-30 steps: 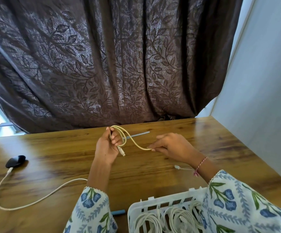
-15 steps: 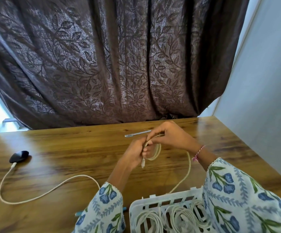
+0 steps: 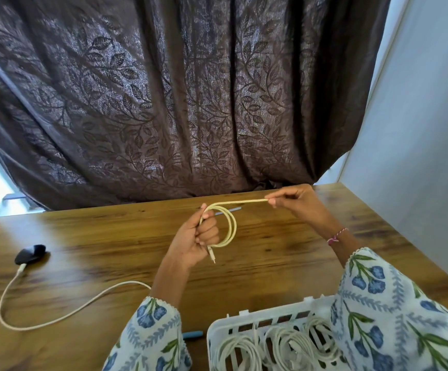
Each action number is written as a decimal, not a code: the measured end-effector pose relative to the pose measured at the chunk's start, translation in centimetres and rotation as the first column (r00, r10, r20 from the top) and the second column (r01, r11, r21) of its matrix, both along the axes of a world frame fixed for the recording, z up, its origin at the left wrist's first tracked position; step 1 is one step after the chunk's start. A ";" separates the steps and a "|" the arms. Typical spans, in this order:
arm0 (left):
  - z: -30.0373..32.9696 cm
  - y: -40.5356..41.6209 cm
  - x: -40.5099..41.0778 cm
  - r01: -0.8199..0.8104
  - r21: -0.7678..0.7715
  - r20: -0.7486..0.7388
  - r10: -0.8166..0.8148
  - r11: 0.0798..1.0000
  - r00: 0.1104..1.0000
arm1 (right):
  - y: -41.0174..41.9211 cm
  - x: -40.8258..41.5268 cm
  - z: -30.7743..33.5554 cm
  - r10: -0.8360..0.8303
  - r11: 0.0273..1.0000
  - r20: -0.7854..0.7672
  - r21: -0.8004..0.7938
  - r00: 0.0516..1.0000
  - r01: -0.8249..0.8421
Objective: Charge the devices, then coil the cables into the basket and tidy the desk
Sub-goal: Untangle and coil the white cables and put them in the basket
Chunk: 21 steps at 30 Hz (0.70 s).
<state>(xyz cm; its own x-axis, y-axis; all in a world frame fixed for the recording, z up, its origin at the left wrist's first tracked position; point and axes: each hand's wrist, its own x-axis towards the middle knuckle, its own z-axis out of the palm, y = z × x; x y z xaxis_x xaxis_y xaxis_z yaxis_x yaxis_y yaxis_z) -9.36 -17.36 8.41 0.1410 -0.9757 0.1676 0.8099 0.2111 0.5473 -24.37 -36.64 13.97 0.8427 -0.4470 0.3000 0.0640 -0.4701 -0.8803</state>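
Cable (image 3: 229, 226), pale yellow and braided in look, hangs in a couple of round loops from the left hand (image 3: 200, 238), whose fingers are curled tight round the gathered strands, a slim plug end poking down below the fist. The right hand (image 3: 296, 203) pinches the free end between thumb and fingertips and holds it out straight, level, above the wooden desk (image 3: 110, 236) with its glossy, streaked grain. At the near edge sits a white plastic basket (image 3: 218, 326) with slotted walls, holding several coiled white cables (image 3: 287, 349). Far to the left a smooth black oval device (image 3: 30, 253) lies on the wood, a white cord (image 3: 65, 314) curving from it in a long bend. A leaf-patterned dark curtain (image 3: 177, 103) hangs behind
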 end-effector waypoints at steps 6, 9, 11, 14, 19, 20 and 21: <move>-1.0 -0.3 1.6 -0.073 -0.206 -0.227 0.025 0.976 0.974 | 1.4 0.0 -1.7 -0.114 0.966 -0.122 -0.244 0.986 0.081; -0.8 0.2 1.8 -0.265 -0.080 -0.268 0.235 0.961 0.934 | 2.2 -0.3 -1.9 -0.194 0.796 -0.248 -0.605 0.949 0.005; -0.3 0.2 1.6 -0.408 0.073 -0.239 0.413 0.910 0.879 | 3.7 -0.4 -1.3 -0.211 0.644 -0.333 -0.754 0.919 -0.126; 0.7 -0.2 0.9 -0.507 0.216 -0.087 0.533 0.835 0.842 | 5.9 -0.1 -0.3 -0.153 0.551 -0.391 -0.796 0.908 -0.250; 1.9 -0.8 -0.9 -0.588 0.354 0.243 0.535 0.728 0.809 | 7.7 0.3 1.4 -0.037 0.537 -0.369 -0.791 0.929 -0.293; 2.2 -0.9 -1.5 -0.604 0.363 0.319 0.514 0.710 0.796 | 7.7 0.4 1.6 -0.018 0.539 -0.368 -0.787 0.930 -0.301; 2.4 -1.1 -2.0 -0.611 0.373 0.380 0.486 0.698 0.787 | 7.6 0.7 1.8 -0.005 0.548 -0.374 -0.777 0.927 -0.310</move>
